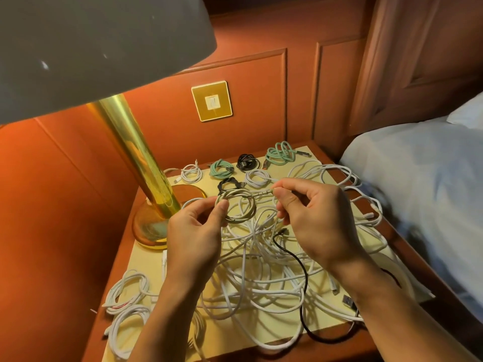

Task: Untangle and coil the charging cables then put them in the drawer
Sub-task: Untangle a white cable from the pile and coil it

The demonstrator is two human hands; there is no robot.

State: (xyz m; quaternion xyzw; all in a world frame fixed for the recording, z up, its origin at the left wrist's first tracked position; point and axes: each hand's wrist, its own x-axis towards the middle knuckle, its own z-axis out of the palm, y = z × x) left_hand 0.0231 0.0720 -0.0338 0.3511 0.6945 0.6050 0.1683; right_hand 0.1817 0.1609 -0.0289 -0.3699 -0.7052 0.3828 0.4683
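- My left hand [198, 226] held a small pale coil [236, 205] up over the middle of the table [146, 257]. My thumb and fingers pinched the left side of the ring.
- My right hand [313, 220] pinched the loose end [271, 190] of that same cable, just to the right of the coil. It was held between my thumb and first finger, and my other fingers were curled in.
- Under my hands lay a big pile of white cables [261, 270], all mixed up. A black cable [300, 259] ran through it toward the lower right of the frame.
- At the top middle of the table sat the done coils [221, 168]: green ones, black ones and white ones. They lay close together, apart from the pile.
- More white bundles [128, 291] lay at the lower left.
- I think this coil was nearly done, with only the short end left to put away.
- To do it well, I needed a tight pinch with my left hand so the ring would not spring open.
- I thought the end should go round the ring a few times, snug but not hard, and then the plug should be tucked through so it stayed.
- The coil was best held up high, so the end would not catch in the pile below.
- I could not see the drawer, and lots of cables were not sorted yet.
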